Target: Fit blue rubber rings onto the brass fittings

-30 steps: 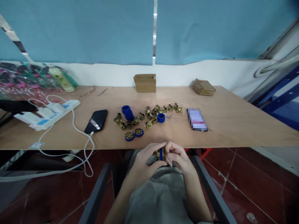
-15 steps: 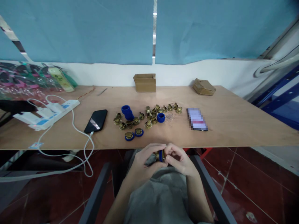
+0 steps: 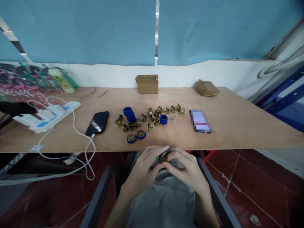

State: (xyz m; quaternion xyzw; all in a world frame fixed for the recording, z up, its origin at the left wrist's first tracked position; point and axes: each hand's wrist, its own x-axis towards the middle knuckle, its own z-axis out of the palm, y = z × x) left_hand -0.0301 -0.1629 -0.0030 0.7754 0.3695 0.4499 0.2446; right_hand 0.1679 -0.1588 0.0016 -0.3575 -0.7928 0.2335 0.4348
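Observation:
Just in front of the table edge, above my lap, both hands grip one brass fitting (image 3: 164, 156) with a blue ring around it. My left hand (image 3: 144, 166) pinches it from the left, thumb below and fingers above. My right hand (image 3: 186, 166) holds its right side, fingertips and thumb closed on it. On the table ahead stand two brass fittings seated in blue rings, a left one (image 3: 131, 138) and a right one (image 3: 141, 134). Behind them lie several bare brass fittings (image 3: 150, 126), a leaning stack of blue rings (image 3: 129, 114) and a shorter stack (image 3: 163, 119).
A black phone (image 3: 97, 123) lies left, a lit phone (image 3: 200, 121) right. A power strip (image 3: 54, 117) trails white cables over the table edge. An open cardboard box (image 3: 147, 84) and a crumpled box (image 3: 207, 88) stand at the back. Bottles (image 3: 60, 79) crowd the far left.
The fitting has turned between my hands, its brass face now tilted toward the right hand. My right hand has shifted its hold, with fingers and thumb now reaching further left.

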